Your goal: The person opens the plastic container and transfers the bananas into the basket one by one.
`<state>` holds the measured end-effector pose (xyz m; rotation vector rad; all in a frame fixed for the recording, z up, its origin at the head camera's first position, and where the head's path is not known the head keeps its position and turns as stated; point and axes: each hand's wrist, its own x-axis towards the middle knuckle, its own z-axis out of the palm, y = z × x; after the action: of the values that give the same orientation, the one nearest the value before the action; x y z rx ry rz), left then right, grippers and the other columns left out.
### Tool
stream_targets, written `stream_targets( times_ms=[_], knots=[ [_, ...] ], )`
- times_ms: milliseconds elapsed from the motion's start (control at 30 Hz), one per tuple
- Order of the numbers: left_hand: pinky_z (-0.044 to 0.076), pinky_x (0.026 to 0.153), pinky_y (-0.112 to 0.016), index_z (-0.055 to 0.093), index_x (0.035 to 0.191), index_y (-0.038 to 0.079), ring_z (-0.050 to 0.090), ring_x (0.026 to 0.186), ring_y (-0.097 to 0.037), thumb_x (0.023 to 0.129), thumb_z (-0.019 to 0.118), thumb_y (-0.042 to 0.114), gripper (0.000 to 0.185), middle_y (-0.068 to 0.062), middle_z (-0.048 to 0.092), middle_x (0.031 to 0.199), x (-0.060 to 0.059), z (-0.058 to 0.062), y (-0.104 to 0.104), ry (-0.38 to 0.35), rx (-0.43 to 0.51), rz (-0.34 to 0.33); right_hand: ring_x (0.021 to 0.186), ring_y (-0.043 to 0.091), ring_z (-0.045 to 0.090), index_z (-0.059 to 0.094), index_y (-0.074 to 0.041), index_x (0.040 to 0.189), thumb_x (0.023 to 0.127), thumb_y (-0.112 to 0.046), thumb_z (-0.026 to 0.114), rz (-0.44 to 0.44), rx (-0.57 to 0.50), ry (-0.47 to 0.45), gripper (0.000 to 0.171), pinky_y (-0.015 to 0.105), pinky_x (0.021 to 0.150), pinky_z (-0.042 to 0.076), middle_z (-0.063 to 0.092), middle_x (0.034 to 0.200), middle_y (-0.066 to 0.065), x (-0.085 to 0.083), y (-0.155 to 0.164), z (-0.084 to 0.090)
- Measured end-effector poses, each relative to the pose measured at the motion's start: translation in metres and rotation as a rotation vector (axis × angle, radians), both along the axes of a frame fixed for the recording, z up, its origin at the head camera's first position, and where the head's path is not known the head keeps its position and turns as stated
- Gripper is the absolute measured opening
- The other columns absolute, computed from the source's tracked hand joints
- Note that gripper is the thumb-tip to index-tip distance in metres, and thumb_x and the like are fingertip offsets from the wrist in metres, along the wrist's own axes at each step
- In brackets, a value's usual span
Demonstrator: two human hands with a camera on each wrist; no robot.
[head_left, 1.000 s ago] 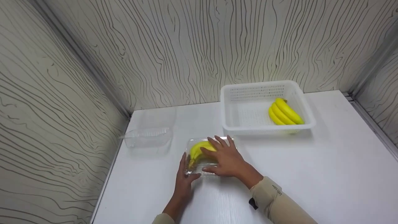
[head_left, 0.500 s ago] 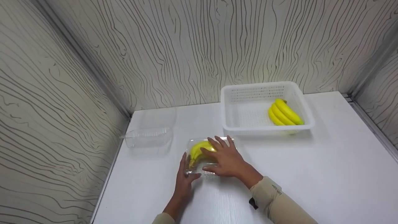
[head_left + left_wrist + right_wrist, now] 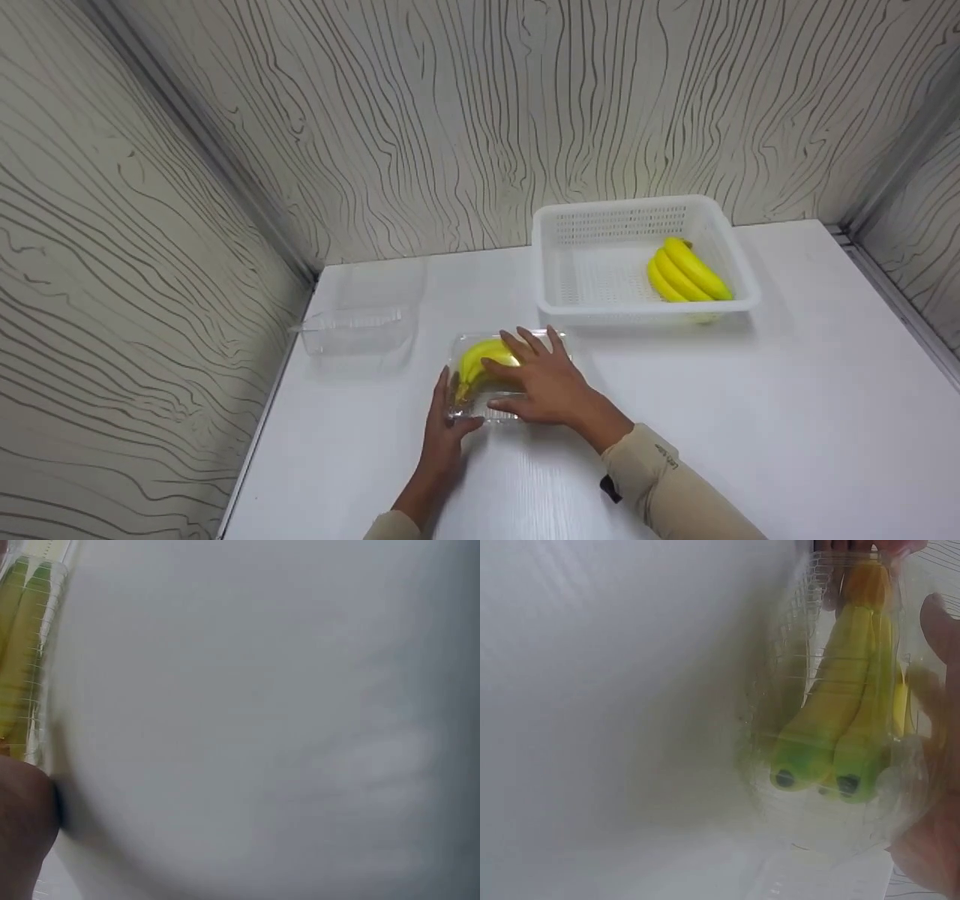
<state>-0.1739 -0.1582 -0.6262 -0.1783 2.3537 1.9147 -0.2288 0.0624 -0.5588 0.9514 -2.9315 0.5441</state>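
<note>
A clear plastic clamshell box (image 3: 501, 412) sits on the white table with its lid over a bunch of bananas (image 3: 480, 358). My right hand (image 3: 551, 386) rests on the lid with fingers spread and covers the box's right part. At the front left corner, my left hand (image 3: 444, 439) braces the box, fingers straight along its left side and thumb at the front. The right wrist view shows the banana tips (image 3: 821, 765) through the ribbed wall. In the left wrist view, part of the box (image 3: 45, 630) shows at the left edge.
Behind and to the right stands a white perforated basket (image 3: 645, 308) with another bunch of bananas (image 3: 686, 274) at its right side. A second clear clamshell (image 3: 356, 334) stands with its lid up at the table's left edge. Patterned walls (image 3: 480, 127) enclose the table's back and sides.
</note>
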Motion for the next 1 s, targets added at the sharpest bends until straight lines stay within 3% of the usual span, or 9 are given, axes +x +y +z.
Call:
stream_targets(
  times_ms=[433, 1000],
  knots=[
    [0.018, 0.132, -0.071, 0.016, 0.172, 0.032, 0.016, 0.168, -0.042, 0.082, 0.074, 0.021, 0.108, -0.008, 0.016, 0.182, -0.0002, -0.0022, 0.0011, 0.018, -0.014, 0.006, 0.163, 0.041, 0.033, 0.058, -0.041, 0.153, 0.097, -0.075, 0.054, -0.005, 0.021, 0.009, 0.065, 0.077, 0.128, 0.017, 0.04, 0.173, 0.011, 0.001, -0.0002, 0.0026],
    [0.012, 0.133, -0.071, 0.014, 0.172, 0.032, 0.01, 0.169, -0.042, 0.085, 0.074, 0.019, 0.107, -0.007, 0.013, 0.183, 0.0014, 0.0038, 0.0021, -0.01, -0.003, -0.005, 0.164, 0.041, 0.031, 0.056, -0.042, 0.154, 0.1, -0.073, 0.051, -0.008, 0.047, -0.017, 0.062, 0.076, 0.129, 0.015, 0.039, 0.174, 0.011, 0.0008, -0.0013, 0.0056]
  ],
)
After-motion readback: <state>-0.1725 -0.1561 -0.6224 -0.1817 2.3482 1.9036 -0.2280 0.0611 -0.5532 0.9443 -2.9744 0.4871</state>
